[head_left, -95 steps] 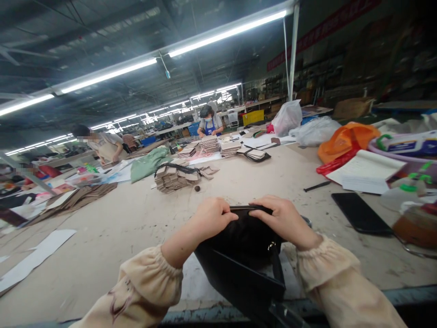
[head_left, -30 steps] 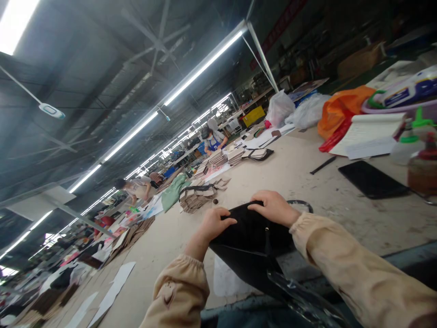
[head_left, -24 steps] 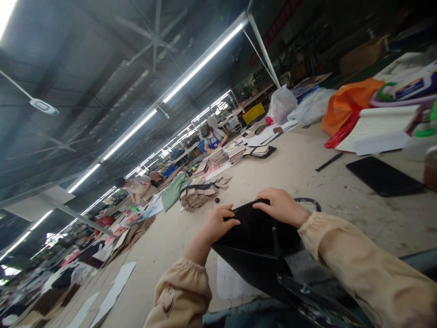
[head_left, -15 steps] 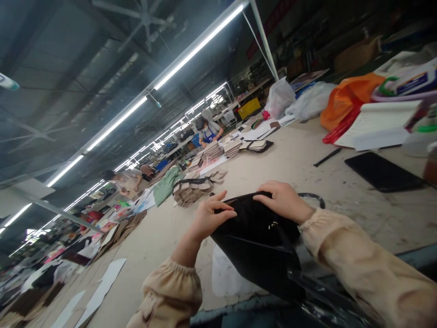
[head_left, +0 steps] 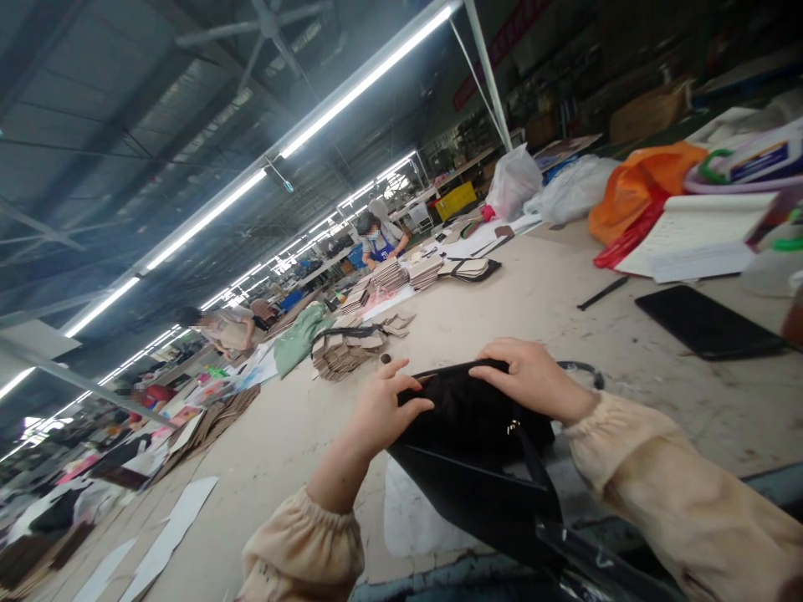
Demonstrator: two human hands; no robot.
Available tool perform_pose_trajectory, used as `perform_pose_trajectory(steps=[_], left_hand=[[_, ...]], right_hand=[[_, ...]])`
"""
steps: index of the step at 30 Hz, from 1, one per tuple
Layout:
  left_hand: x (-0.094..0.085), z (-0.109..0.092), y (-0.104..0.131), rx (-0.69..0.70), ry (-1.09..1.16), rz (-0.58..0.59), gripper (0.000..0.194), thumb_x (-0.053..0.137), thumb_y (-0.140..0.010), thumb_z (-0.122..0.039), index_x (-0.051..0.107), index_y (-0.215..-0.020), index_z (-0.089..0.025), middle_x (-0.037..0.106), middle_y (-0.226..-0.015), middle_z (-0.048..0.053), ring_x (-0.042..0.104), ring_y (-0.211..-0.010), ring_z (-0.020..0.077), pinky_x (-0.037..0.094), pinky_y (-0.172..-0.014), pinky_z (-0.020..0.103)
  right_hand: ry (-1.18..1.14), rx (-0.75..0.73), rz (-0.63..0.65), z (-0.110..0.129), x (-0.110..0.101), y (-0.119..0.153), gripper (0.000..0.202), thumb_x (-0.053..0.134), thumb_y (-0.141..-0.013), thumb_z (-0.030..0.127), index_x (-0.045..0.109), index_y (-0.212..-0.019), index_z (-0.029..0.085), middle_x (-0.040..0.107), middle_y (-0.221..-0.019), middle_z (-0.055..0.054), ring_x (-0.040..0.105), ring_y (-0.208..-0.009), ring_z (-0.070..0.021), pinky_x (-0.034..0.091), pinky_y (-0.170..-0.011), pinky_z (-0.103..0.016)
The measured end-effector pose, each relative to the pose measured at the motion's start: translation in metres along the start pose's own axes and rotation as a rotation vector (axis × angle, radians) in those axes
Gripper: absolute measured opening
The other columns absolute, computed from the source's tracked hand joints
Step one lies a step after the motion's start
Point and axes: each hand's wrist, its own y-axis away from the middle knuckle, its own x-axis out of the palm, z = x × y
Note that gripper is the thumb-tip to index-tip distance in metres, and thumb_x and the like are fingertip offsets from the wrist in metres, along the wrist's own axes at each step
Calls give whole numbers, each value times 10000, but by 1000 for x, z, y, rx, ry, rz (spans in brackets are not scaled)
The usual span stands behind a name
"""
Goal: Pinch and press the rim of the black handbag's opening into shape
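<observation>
A black handbag (head_left: pixel 457 481) stands at the table's near edge with its mouth facing up toward me. My left hand (head_left: pixel 390 403) pinches the left end of the bag's far rim between thumb and fingers. Farther right on that same rim, my right hand (head_left: pixel 524 376) is closed, thumb inside and fingers over the outer side. Inside, the dark lining shows, and a small gold-coloured metal fitting (head_left: pixel 514 428) glints near the right side. A black strap hangs over the near side, partly wrapped in clear plastic (head_left: pixel 583 560). The bag's base is hidden.
Under the bag lies a white sheet (head_left: pixel 407 510) on the beige table (head_left: pixel 533 309). To the right are a black phone-like slab (head_left: pixel 706 322), a notepad (head_left: pixel 708 226) and an orange bag (head_left: pixel 646 180). Beyond my left hand sit stacked brown pieces (head_left: pixel 345 351). Co-workers stand farther off.
Both hands keep hold of the bag's rim. The bag's mouth has tilted slightly, and the gold-coloured fitting sits a little lower and farther right. The view has shifted slightly.
</observation>
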Motion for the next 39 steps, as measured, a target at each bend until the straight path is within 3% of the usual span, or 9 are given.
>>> perform_pose_trajectory(steps=[4, 8, 29, 39], left_hand=[[4, 4, -9, -5, 38, 14, 201, 613, -796, -271, 646, -620, -179, 685, -905, 23, 619, -841, 147, 443, -786, 237], [6, 10, -10, 19, 4, -14, 281, 567, -828, -289, 580, -579, -160, 580, -630, -18, 528, -634, 100, 366, -614, 209], [10, 1, -21, -104, -273, 10, 338, 523, -860, -345, 605, -589, -160, 610, -629, 30, 512, -622, 145, 295, -578, 254], [9, 10, -9, 22, -114, 23, 321, 499, -875, -314, 583, -607, -158, 576, -651, 15, 500, -627, 113, 329, -595, 228]], right_hand=[[33, 12, -5, -1, 1, 0, 182, 587, -830, 360, 667, -753, 216, 659, -768, -11, 579, -760, -157, 412, -704, -267], [24, 23, -5, -1, 1, 0, 167, 590, -829, 346, 664, -753, 217, 659, -772, -6, 580, -764, -158, 411, -710, -265], [106, 24, 1, 2, -1, -1, 176, 587, -824, 372, 684, -789, 230, 678, -813, -8, 607, -767, -164, 444, -723, -275], [130, 20, 2, 0, 0, 1, 193, 570, -835, 381, 683, -796, 229, 678, -825, -9, 608, -777, -166, 449, -732, -284]])
